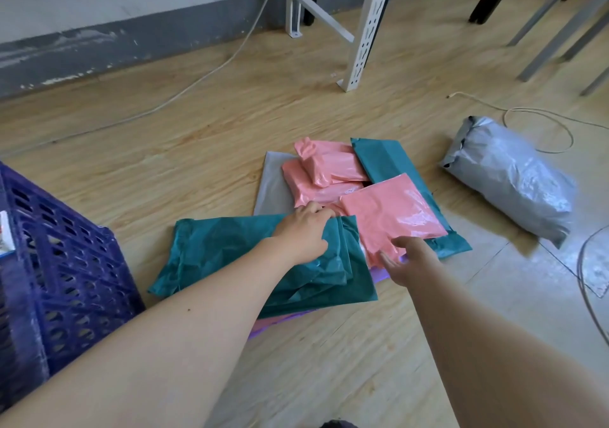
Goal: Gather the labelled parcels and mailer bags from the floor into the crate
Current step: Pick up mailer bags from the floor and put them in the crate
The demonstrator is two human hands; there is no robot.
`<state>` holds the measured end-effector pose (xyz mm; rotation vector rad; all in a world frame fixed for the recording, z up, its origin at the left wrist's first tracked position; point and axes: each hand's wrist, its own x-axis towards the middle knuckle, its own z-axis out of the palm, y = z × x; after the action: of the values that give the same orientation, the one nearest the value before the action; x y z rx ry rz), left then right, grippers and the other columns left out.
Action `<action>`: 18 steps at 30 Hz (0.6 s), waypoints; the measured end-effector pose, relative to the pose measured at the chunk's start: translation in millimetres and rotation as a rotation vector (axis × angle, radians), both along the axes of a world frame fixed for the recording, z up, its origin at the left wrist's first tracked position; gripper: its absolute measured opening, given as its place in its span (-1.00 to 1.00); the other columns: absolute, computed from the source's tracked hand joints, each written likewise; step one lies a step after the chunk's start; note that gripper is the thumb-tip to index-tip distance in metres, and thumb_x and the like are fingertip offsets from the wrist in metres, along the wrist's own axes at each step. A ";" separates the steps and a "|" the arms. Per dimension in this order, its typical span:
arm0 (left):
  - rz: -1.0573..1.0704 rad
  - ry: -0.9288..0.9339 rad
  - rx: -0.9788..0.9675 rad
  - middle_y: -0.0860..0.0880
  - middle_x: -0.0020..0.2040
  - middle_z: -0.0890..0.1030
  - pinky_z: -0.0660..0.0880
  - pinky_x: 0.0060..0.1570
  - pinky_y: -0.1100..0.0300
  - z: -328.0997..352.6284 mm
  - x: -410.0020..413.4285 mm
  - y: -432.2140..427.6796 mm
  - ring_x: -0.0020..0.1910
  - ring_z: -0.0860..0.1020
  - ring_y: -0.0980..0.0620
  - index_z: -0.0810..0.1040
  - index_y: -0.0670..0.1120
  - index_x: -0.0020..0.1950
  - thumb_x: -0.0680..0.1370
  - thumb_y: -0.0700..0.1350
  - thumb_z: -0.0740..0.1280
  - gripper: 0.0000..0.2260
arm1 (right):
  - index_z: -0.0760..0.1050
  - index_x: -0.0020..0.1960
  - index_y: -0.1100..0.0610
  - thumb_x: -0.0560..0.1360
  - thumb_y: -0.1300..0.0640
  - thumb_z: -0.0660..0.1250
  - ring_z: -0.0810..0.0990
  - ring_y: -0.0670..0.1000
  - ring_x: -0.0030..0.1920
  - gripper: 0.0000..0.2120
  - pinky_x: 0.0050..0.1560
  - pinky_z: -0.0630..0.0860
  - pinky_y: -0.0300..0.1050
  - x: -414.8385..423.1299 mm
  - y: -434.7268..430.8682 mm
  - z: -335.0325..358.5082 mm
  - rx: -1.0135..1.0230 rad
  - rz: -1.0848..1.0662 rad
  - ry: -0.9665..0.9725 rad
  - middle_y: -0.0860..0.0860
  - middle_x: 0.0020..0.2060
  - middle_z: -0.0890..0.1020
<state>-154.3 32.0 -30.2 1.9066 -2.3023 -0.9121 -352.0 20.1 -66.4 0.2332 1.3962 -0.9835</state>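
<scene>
A heap of mailer bags lies on the wooden floor. My left hand [301, 230] grips the far right edge of a crumpled teal bag [227, 256] at the heap's near side. My right hand [410, 259] pinches the near edge of a flat pink bag [392, 216]. Behind these lie two bulkier pink parcels [326, 170], another teal bag [385, 160] and a flat grey bag [272, 187]. A purple bag [283, 322] peeks out from beneath. A stuffed silver parcel [507, 177] rests apart at the right. The blue plastic crate [56, 269] stands at the left.
White shelf legs [365, 25] and dark and grey furniture legs stand at the back. A white cable [197, 81] runs along the floor by the wall, and another cable [540, 121] loops near the silver parcel. Bare floor lies between crate and heap.
</scene>
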 end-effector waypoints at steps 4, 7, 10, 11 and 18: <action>-0.006 -0.006 0.004 -0.05 0.43 0.24 0.31 0.33 0.05 3.1 3.3 2.6 0.41 0.27 -0.06 0.23 -0.02 0.47 0.53 -0.19 0.24 -0.48 | 0.31 0.37 0.23 0.54 0.26 0.25 0.55 0.14 0.22 -0.59 0.18 0.53 -0.06 14.2 6.3 31.1 0.017 0.005 0.197 0.15 0.31 0.42; -0.006 -0.018 0.002 -0.06 0.42 0.25 0.32 0.33 0.03 7.5 5.5 4.3 0.40 0.28 -0.07 0.22 -0.02 0.48 0.53 -0.19 0.24 -0.48 | 0.32 0.35 0.24 0.54 0.19 0.30 0.62 0.07 0.01 -0.58 -0.01 0.55 -0.04 18.3 5.4 38.4 0.020 0.086 0.213 0.13 0.07 0.54; -0.014 -0.038 -0.017 -0.06 0.41 0.27 0.32 0.32 0.03 15.6 9.3 7.9 0.39 0.29 -0.06 0.21 -0.01 0.48 0.52 -0.18 0.24 -0.47 | 0.40 0.22 0.20 0.53 0.15 0.32 0.50 -0.03 -0.38 -0.70 -0.28 0.60 -0.16 19.4 4.2 40.1 0.002 0.136 0.261 0.07 -0.27 0.47; -0.018 -0.040 -0.027 -0.06 0.40 0.28 0.33 0.32 0.03 18.3 11.1 9.3 0.38 0.30 -0.06 0.21 0.00 0.48 0.52 -0.19 0.25 -0.47 | 0.40 0.16 0.17 0.52 0.15 0.32 0.46 -0.06 -0.49 -0.75 -0.43 0.59 -0.19 20.0 3.9 43.1 -0.004 0.131 0.297 0.05 -0.32 0.44; -0.003 -0.087 -0.092 -0.08 0.37 0.31 0.40 0.22 -0.01 39.1 27.2 18.2 0.33 0.35 -0.10 0.27 -0.07 0.42 0.51 -0.15 0.26 -0.52 | 0.45 -0.22 0.22 0.43 0.21 0.35 0.45 -0.01 -0.54 -0.89 -0.36 0.51 -0.10 25.1 8.3 66.6 -0.116 0.284 0.693 0.08 -0.43 0.48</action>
<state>-127.1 50.2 8.8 1.9430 -2.3505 -0.7245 -326.9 28.4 0.2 -0.4256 1.9207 -0.9383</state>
